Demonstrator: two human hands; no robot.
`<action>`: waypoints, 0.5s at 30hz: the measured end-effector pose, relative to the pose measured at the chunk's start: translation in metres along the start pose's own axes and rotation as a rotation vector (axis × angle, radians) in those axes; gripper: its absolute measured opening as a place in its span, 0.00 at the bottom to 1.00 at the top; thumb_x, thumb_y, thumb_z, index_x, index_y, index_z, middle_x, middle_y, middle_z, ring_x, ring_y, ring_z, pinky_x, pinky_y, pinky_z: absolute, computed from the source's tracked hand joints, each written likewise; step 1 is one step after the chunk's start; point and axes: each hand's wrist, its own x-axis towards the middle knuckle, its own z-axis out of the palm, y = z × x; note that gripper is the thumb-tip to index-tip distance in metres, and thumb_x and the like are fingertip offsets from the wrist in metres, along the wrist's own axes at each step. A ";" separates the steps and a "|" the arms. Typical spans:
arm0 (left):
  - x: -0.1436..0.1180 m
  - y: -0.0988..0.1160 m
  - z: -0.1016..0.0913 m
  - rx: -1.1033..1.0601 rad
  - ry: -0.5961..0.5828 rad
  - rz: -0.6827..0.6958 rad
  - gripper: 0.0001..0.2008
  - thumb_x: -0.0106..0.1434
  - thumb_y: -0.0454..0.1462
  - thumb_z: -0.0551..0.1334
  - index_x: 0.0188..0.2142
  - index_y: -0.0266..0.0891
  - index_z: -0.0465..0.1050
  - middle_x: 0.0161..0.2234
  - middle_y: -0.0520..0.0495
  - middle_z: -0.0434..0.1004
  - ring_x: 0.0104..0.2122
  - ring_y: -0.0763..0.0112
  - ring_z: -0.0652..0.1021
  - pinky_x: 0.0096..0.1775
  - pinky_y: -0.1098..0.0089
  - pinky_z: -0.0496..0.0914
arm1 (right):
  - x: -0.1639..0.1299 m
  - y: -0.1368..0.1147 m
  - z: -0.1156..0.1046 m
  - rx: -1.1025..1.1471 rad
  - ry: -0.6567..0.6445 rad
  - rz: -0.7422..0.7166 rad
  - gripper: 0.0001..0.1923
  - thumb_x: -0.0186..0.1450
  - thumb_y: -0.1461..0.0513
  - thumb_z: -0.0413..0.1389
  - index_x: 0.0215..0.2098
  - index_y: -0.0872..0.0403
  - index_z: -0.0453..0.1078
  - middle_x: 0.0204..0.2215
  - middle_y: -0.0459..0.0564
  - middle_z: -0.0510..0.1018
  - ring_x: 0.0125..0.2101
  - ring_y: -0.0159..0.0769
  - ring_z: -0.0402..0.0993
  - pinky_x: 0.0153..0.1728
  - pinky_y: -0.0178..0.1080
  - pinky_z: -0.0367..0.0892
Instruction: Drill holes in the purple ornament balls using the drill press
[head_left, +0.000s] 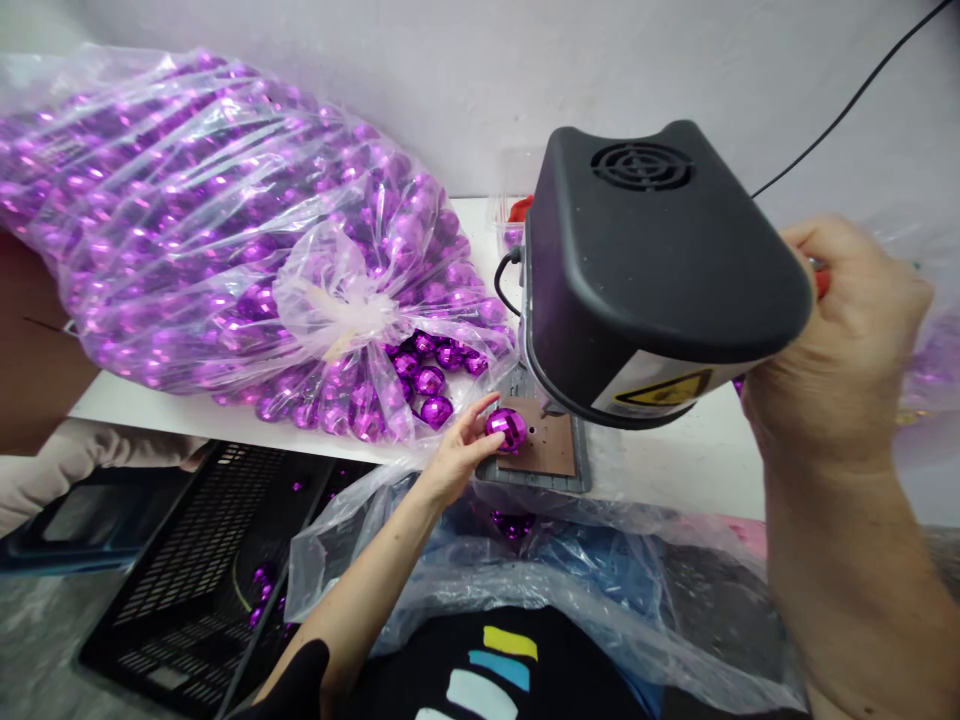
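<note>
Between the fingers of my left hand is a shiny purple mirrored ball. It is held over a brown plate on the metal base of a small bench machine with a black housing. My right hand is closed at the right side of the housing, around a handle whose red part just shows. Most of that handle is hidden by the fingers. Left of the base, several loose purple balls lie in the mouth of a clear bag.
A large clear plastic bag full of purple balls fills the table's left side. Below it stands a black crate with a few balls. Clear plastic sheeting covers my lap. A black cable runs along the wall. Another person's sleeve shows at left.
</note>
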 end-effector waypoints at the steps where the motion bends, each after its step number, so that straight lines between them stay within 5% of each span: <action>1: 0.001 -0.002 0.000 0.062 0.009 0.036 0.31 0.55 0.39 0.76 0.58 0.45 0.74 0.53 0.45 0.80 0.51 0.61 0.80 0.55 0.62 0.72 | 0.000 0.000 0.000 -0.001 -0.001 0.000 0.20 0.65 0.50 0.61 0.29 0.60 0.69 0.22 0.41 0.61 0.25 0.14 0.56 0.25 0.23 0.53; 15: 0.025 -0.019 0.007 0.694 -0.016 0.349 0.24 0.61 0.44 0.72 0.56 0.41 0.74 0.55 0.40 0.78 0.55 0.52 0.77 0.60 0.49 0.68 | -0.001 0.000 -0.001 -0.002 -0.017 -0.043 0.21 0.65 0.48 0.60 0.30 0.59 0.69 0.22 0.42 0.62 0.24 0.16 0.57 0.24 0.24 0.53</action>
